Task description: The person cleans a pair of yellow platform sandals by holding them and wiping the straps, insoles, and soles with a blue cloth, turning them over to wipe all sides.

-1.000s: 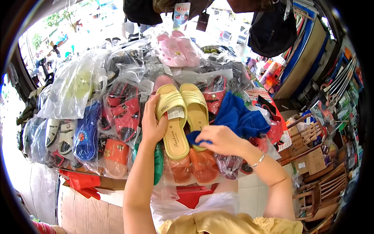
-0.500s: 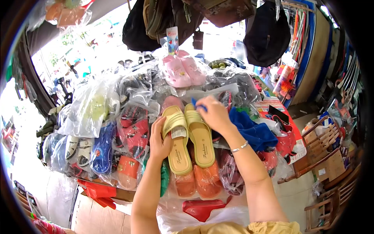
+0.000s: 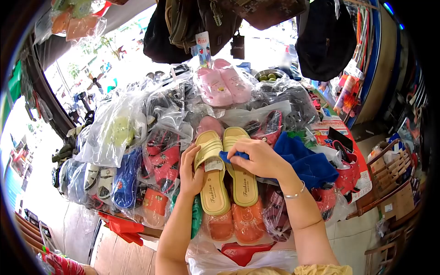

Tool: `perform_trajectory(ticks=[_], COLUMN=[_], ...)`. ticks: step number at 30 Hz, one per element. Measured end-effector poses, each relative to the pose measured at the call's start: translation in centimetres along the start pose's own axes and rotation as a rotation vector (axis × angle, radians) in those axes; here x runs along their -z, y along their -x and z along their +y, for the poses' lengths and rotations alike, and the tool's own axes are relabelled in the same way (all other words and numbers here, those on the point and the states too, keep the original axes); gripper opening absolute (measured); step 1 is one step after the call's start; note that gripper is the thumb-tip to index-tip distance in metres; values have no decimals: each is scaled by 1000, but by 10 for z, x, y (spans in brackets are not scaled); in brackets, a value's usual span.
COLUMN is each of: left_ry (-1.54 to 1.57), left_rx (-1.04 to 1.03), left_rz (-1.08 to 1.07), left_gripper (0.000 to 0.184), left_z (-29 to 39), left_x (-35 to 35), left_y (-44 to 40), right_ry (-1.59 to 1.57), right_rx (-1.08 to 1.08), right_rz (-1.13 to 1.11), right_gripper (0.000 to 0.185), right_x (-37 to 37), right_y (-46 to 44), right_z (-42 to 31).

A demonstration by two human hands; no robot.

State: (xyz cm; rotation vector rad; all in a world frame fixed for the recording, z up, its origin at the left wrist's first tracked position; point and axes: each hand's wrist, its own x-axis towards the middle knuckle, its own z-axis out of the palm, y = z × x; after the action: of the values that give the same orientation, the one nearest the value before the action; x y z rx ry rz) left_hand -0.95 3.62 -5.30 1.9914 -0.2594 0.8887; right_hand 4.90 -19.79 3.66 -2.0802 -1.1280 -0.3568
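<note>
Two pale yellow slippers lie side by side, toes away from me: a left slipper [image 3: 214, 190] and a right slipper [image 3: 244, 185]. My left hand [image 3: 190, 174] grips the outer edge of the left slipper near its strap, where a white label shows. A bunched blue cloth [image 3: 229, 157] is pinched in my right hand [image 3: 257, 158], against the right slipper's strap. That strap is partly hidden by the hand. Beneath the slippers' heels are orange slippers [image 3: 247, 224] in clear plastic. A larger blue cloth [image 3: 305, 165] lies right of my right hand.
Bagged footwear covers the stall, including pink clogs [image 3: 224, 87], blue slippers [image 3: 127, 178] and red sandals [image 3: 162, 160]. Dark bags [image 3: 327, 43] hang overhead. A wooden chair [image 3: 389, 167] stands at the right. A red pouch [image 3: 243, 253] is near my body.
My right hand has moved with the blue cloth from the right slipper's toe down to its strap. My left hand keeps its grip. The whole view has shifted slightly.
</note>
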Motion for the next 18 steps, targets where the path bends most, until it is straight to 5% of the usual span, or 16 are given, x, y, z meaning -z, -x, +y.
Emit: perform_trajectory(ticks=[2,5,9,11,14,18], left_ry=[14,4,86,28,48,96], left_rx=[9,2,17,-27,13,36], left_rz=[-1,0,10,3,-2,12], left_gripper=[56,56,55,54,54,55], left_z=[0,0,-3,-4,2,3], left_x=[-2,-2,-2,-3,-2,-3], left_y=[0,0,3,2,1,2], right_ry=[-59,71,309,355,244,336], right_rx=[114,156,-143,-183,116,-26], right_rz=[259,117,-52,-4,169,150], right_gripper=[10,10,11,10,8,7], right_x=[-7,-25,14,13,-20,-7], right_y=[-5,-8,8,8,5,9], right_z=[2,13,6,1,1,7])
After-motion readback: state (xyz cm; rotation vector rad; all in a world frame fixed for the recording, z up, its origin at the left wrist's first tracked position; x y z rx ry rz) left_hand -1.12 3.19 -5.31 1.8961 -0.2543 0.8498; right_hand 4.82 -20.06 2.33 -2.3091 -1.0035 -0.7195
